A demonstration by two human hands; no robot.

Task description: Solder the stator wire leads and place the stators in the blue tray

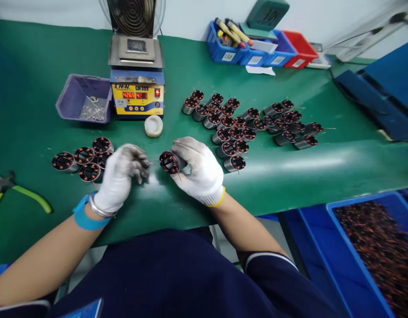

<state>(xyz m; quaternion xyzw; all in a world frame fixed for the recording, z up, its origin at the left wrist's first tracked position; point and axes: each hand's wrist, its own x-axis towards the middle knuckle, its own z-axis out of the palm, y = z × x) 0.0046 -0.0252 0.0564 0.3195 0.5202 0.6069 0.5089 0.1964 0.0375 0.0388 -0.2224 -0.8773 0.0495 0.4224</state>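
My right hand, in a white glove with a yellow cuff, grips a dark cylindrical motor coil with copper windings facing left. My left hand, in a white glove with grey-stained fingers, is closed just left of that coil, its fingers curled together at a thin wire. What the fingers pinch is too small to make out. Beside and partly behind my left hand stand several similar coils. A larger group of coils is spread beyond my right hand.
A soldering pot unit stands at the back, with a purple bin on its left and a round white container in front. Green-handled cutters lie far left. Blue bins and a red bin line the back; a blue crate is lower right.
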